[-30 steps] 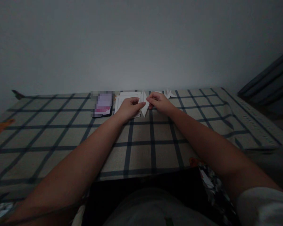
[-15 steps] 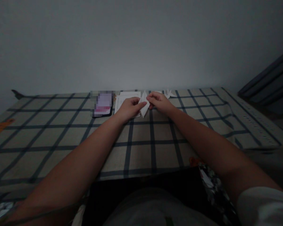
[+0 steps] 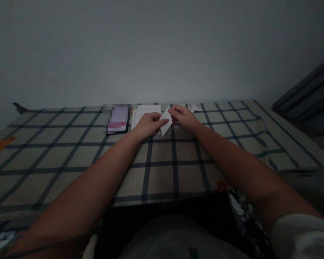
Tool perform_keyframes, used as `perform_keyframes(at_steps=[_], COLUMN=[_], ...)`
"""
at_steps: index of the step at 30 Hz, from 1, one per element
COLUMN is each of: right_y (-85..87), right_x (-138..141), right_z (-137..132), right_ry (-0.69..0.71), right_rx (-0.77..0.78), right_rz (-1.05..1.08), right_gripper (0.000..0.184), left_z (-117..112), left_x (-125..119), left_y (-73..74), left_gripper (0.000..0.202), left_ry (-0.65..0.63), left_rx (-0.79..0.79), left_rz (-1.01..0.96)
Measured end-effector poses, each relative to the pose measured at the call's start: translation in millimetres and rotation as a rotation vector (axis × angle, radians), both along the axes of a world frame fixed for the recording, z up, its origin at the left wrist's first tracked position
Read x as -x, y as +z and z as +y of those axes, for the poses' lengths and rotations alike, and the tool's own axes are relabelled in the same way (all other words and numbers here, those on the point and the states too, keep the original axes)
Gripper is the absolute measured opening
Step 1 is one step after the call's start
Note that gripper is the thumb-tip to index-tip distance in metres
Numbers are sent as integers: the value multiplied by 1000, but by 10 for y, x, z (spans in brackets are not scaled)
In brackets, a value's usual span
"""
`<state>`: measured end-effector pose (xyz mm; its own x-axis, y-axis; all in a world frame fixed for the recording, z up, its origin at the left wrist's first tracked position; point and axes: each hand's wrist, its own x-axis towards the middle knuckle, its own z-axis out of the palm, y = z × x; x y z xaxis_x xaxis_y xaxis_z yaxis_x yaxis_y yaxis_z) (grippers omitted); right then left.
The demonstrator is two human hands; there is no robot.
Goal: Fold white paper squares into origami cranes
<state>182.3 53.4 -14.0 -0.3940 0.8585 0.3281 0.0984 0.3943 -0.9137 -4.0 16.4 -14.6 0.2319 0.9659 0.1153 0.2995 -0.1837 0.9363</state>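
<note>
A small folded white paper piece (image 3: 166, 120), diamond-shaped, is held between both hands over the far part of the checked tablecloth (image 3: 162, 172). My left hand (image 3: 148, 124) pinches its left side, with the fingers closed on the paper. My right hand (image 3: 184, 117) grips its right edge with curled fingers. The paper leans toward the right. Under the left hand lies a stack of white paper sheets (image 3: 140, 113).
A phone (image 3: 118, 120) with a lit, blurred screen lies left of the sheets. A small folded white paper figure (image 3: 193, 106) sits by the wall behind my right hand. The wall runs along the table's far edge. A dark striped fabric (image 3: 307, 97) is at right.
The folded paper has tipped from pointing upright to leaning right and lower. Both hands have stayed in place, with small finger shifts.
</note>
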Motion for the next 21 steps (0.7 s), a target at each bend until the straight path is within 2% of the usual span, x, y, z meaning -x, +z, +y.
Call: perform_keyframes(at_steps=[8,15,21], right_y=[-4,-27,0], right_x=[3,14,-5], right_z=[9,27,12], right_ry=[-37,-6,-45], right_rx=[-32,35,-8], right_rz=[-10,41,18], right_gripper=[28,24,25], left_z=[-25,-16,-35], left_x=[-22,-6,-31], left_y=[17,8,12], left_gripper=[32,31,40], left_ry=[-20,-25,-3], left_rx=[-2,4,19], left_rz=[-4,10,1])
